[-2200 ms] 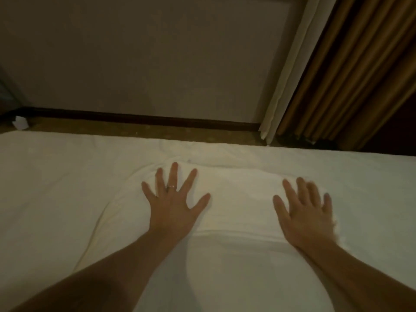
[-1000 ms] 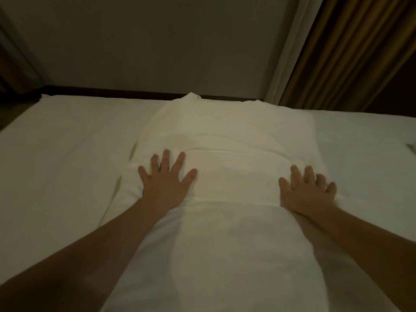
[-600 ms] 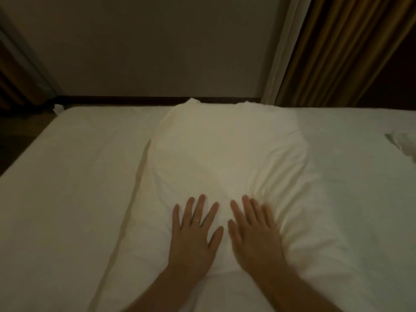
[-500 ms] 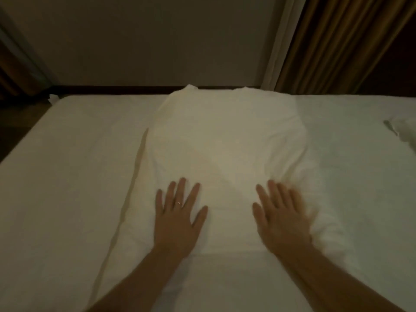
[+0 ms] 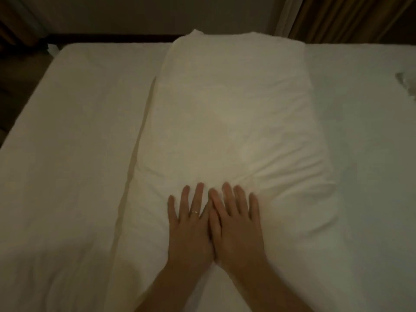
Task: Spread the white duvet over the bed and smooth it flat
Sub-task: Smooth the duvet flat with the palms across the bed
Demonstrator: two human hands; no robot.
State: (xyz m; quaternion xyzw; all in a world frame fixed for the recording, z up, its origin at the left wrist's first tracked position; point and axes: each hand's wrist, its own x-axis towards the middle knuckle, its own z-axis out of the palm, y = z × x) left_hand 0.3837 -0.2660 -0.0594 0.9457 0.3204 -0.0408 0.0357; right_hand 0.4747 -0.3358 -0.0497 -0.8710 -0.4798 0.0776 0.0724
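Now the left hand (image 5: pixel 190 228) and the right hand (image 5: pixel 237 226) lie flat side by side, touching each other, fingers straight, pressing on the white duvet (image 5: pixel 229 122). They grasp nothing. This duvet lies as a long folded strip along the middle of the bed (image 5: pixel 67 131), with wrinkles just right of the right hand.

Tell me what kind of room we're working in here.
Most likely a bedroom, possibly a hotel room. A wide bed with white bedding fills the view, the folded white duvet lies on it, and heavy brown curtains hang beyond its far edge.
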